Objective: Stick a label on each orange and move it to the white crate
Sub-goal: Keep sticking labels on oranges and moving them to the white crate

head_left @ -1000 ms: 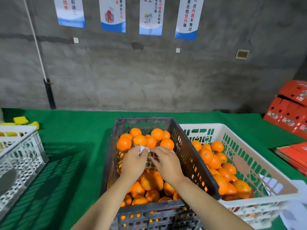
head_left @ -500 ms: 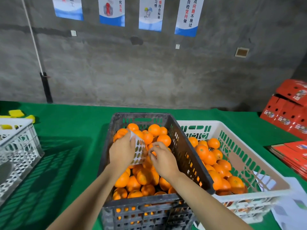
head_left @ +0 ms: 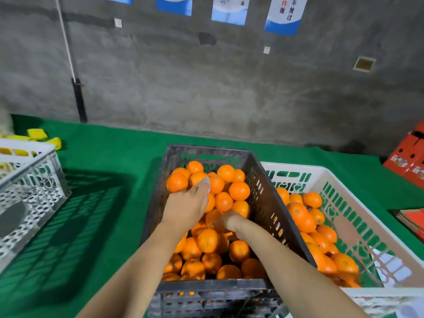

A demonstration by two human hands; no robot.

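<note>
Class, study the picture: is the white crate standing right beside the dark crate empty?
No, the white crate against the dark crate's side holds a heap of oranges.

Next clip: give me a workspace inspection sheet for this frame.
Surface: green cloth, shadowed at left.
Job's things: dark crate full of oranges; white crate beside it on the right, partly filled; label sheet.
Clutter: second white crate at left; yellow pieces; red cartons; papers in the white crate's near corner.
Grippers: left hand holds label sheet; right hand among the oranges, grip hidden.
Cables: white cord on wall.
Surroundings: concrete wall, posters.
</note>
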